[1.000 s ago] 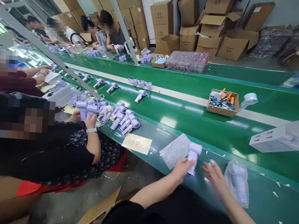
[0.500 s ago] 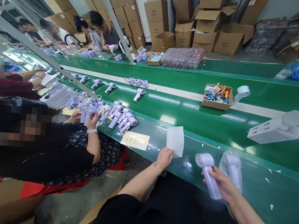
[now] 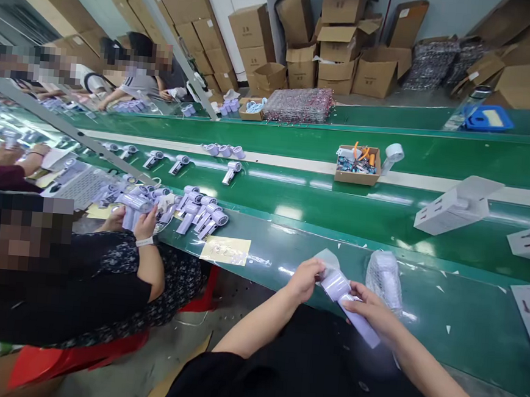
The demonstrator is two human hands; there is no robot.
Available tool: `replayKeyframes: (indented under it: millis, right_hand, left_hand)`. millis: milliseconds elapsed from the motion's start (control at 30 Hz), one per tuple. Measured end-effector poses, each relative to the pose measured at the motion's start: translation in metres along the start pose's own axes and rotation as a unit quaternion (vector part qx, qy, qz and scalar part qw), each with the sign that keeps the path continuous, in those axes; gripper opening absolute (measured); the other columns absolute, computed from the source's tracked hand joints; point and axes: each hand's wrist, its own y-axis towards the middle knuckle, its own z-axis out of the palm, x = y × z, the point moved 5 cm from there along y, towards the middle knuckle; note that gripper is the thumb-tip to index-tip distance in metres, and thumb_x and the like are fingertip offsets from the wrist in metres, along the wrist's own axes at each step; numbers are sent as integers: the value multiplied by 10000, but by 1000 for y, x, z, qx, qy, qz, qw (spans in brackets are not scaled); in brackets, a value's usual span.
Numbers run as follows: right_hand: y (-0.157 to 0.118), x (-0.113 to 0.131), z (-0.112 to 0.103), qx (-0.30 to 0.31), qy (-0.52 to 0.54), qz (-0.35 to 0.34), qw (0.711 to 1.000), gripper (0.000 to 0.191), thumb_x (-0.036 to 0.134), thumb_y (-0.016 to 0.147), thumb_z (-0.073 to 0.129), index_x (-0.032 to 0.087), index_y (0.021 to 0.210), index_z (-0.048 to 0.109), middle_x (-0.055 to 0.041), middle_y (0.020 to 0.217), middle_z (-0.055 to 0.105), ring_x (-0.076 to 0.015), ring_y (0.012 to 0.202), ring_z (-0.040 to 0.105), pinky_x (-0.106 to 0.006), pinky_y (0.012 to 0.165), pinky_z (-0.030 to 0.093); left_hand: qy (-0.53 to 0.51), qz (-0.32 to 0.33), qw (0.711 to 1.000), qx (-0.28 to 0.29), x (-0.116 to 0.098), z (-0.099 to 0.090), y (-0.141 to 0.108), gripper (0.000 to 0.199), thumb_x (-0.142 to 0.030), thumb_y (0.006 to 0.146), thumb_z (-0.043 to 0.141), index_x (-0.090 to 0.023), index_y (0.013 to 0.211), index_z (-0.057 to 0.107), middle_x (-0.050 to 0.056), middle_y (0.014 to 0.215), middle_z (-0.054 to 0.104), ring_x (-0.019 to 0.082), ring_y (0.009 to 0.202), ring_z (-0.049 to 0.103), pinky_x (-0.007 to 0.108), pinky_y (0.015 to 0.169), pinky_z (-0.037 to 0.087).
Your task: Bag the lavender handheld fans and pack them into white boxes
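Observation:
A lavender handheld fan [image 3: 360,323] is tilted over the near bench edge, its round head up and to the left. My right hand [image 3: 369,304] is closed round the fan just below its head. My left hand [image 3: 307,279] pinches a translucent bubble-wrap pouch [image 3: 328,260], which lies against the fan's head. How far the pouch covers the head cannot be made out. Right of my hands, a bubble-wrapped fan [image 3: 384,281] lies on the green bench [image 3: 280,239].
Several lavender fans [image 3: 202,209] lie in a pile beside a yellow paper note [image 3: 225,250]. A co-worker [image 3: 145,256] sits at the left. Beyond are a tool box [image 3: 357,175], a standing fan [image 3: 393,155] and white boxes [image 3: 445,209]. Small white scraps dot the bench.
My left hand has lifted the pouch off the bench and brought it to the fan's head. My right hand has moved left with the fan. The camera view has shifted right.

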Motion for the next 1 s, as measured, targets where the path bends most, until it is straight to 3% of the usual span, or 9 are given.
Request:
replayKeyframes:
  millis: [67, 100, 200, 300, 367, 500, 700, 867, 1000]
  right_hand:
    - [-1, -4, 1, -1, 3, -7, 1000, 440, 254, 670, 730, 254, 1077, 561, -6, 1056, 575, -151, 756, 576, -309, 591, 551]
    - [-1, -5, 1, 2, 14, -9, 1000, 432, 252, 668, 730, 251, 1066, 562, -6, 1056, 576, -147, 737, 573, -313, 577, 552]
    - [-4, -4, 4, 2, 61, -12, 998, 432, 253, 653, 741, 238, 1045, 561, -16, 1041, 588, -144, 702, 574, -324, 540, 556]
    - [-10, -1, 7, -29, 91, -28, 995, 461, 259, 636, 760, 241, 1049, 557, -25, 1078, 594, -153, 712, 597, -328, 532, 562]
    - [-11, -1, 9, -51, 100, -37, 993, 448, 271, 634, 762, 243, 1034, 562, -25, 1085, 606, -160, 717, 609, -332, 533, 565]
    - [-6, -5, 4, -113, 101, -49, 987, 371, 266, 636, 755, 238, 950, 558, -6, 909, 653, -163, 648, 613, -320, 497, 553]
    - [-7, -7, 7, -138, 171, -14, 975, 315, 214, 682, 681, 262, 923, 486, 46, 621, 620, -162, 499, 602, -301, 477, 520]
    - [-19, -3, 4, -181, 194, -17, 964, 256, 276, 722, 668, 241, 834, 441, 26, 604, 607, -147, 517, 599, -268, 512, 500]
    - [-18, -9, -12, -240, 153, -39, 958, 185, 280, 738, 609, 237, 754, 429, 72, 523, 515, -103, 466, 516, -212, 451, 421]
  left_hand:
    - [147, 138, 979, 35, -17, 12, -9, 208, -354, 762, 552, -158, 698, 527, -4, 650, 491, 123, 641, 446, 265, 637, 363]
    - [239, 225, 943, 56, -26, 18, -17, 174, -319, 794, 523, -159, 726, 532, 10, 687, 497, 140, 692, 451, 280, 672, 371]
    - [467, 434, 766, 80, -40, 21, -44, 112, -185, 842, 443, -156, 794, 540, 47, 741, 490, 176, 755, 438, 310, 695, 375]
    - [586, 512, 627, 45, -32, 6, -57, 171, -92, 845, 385, -144, 852, 548, 44, 703, 449, 179, 687, 413, 301, 623, 363]
    - [614, 521, 593, 2, -22, -3, -57, 181, -90, 855, 378, -140, 873, 551, 32, 674, 425, 176, 651, 408, 290, 589, 356]
    - [625, 437, 642, -79, -9, 4, -47, 181, -124, 861, 372, -151, 839, 550, 59, 722, 473, 179, 675, 455, 286, 604, 391]
    - [618, 395, 666, 134, -12, 45, -48, 175, -206, 853, 410, -180, 834, 582, 93, 777, 535, 212, 774, 524, 311, 680, 433]
    - [576, 295, 759, 67, -14, 38, -32, 191, -133, 800, 419, -177, 919, 562, 80, 806, 589, 201, 756, 558, 309, 706, 441]
    - [493, 295, 799, 178, -16, 64, -35, 137, -153, 743, 496, -190, 846, 579, 35, 749, 597, 169, 699, 551, 277, 686, 421]
